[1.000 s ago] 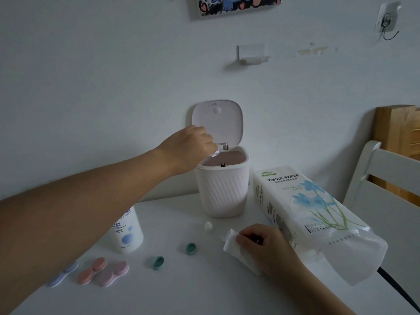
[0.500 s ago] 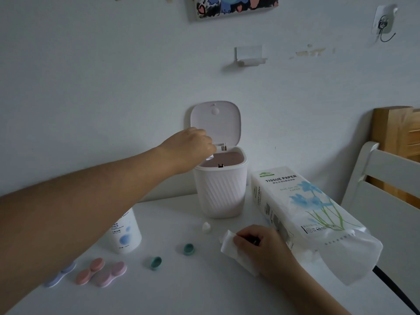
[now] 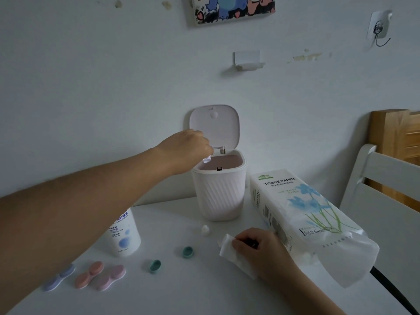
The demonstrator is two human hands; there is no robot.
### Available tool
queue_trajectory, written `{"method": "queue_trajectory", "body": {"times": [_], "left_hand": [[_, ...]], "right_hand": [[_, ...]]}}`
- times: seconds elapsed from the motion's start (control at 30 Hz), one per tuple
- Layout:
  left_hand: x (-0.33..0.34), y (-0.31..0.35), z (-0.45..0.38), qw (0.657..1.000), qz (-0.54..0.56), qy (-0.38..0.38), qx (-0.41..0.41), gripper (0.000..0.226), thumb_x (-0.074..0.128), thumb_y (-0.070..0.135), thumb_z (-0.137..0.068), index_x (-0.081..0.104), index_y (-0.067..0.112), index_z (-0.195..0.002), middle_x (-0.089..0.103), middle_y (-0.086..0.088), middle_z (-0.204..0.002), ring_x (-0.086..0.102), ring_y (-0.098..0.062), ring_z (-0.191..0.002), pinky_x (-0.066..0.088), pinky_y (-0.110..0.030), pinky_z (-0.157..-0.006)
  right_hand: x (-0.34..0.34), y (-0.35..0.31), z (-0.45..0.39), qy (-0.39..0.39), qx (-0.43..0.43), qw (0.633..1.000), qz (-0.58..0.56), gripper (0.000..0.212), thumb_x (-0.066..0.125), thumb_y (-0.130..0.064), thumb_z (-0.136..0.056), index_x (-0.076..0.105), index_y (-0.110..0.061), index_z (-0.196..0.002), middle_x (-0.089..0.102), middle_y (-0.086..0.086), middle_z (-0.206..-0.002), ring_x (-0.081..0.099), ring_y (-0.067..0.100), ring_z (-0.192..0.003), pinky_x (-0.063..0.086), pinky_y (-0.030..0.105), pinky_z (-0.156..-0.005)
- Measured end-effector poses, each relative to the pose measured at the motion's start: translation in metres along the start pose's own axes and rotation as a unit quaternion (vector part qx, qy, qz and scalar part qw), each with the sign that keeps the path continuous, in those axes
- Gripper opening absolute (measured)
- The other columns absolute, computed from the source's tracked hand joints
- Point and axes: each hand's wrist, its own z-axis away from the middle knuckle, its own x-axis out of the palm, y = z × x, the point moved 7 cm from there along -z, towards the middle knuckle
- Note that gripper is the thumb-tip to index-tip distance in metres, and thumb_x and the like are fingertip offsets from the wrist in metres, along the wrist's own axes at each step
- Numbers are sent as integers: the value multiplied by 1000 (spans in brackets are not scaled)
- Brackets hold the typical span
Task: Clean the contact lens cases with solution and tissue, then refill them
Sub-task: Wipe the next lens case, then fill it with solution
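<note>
My left hand (image 3: 185, 151) reaches over the open pink desk bin (image 3: 219, 194) and pinches a small pale object (image 3: 206, 159) above its mouth; what the object is I cannot tell. On the table, my right hand (image 3: 261, 251) grips a folded white tissue (image 3: 228, 248). Two loose green caps (image 3: 155, 266) (image 3: 188, 252) lie in the middle. Three closed lens cases sit at the front left: blue (image 3: 59, 277), orange-pink (image 3: 89, 274) and mauve (image 3: 110, 277). The solution bottle (image 3: 123, 233) stands behind them, partly hidden by my left arm, with its small white cap (image 3: 205, 230) near the bin.
A tissue paper pack (image 3: 302, 214) lies open-ended to the right of my right hand. A white chair (image 3: 386, 178) stands beyond the table's right edge, a wooden frame behind it. The bin's lid (image 3: 214, 126) stands upright against the wall.
My left hand stays over the bin, and the pale object now shows just below its fingers. My right hand and the tissue have kept still.
</note>
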Motion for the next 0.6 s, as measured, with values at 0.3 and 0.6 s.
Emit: {"method": "queue_trajectory", "body": {"times": [0.3,0.6], "left_hand": [[-2,-30,34,922,289,107,-234,10,66,26,-90,73,19,-93,69,4,-86,61,-22,-82,48,-35,-68],[-1,-6,129,787,472,255,-306,9,81,36,-79,76,32,-84,70,19,-75,65,-2,-69,45,-8,-62]], "right_hand": [[-2,-2,1,9,6,1000,-17,8,73,-32,-85,76,-30,-78,72,-14,-76,62,-2,-65,46,15,-61],[-10,-17,9,48,-33,997,-48,15,74,-16,-86,76,-23,-73,70,-12,-74,59,-1,-62,42,10,-59]]}}
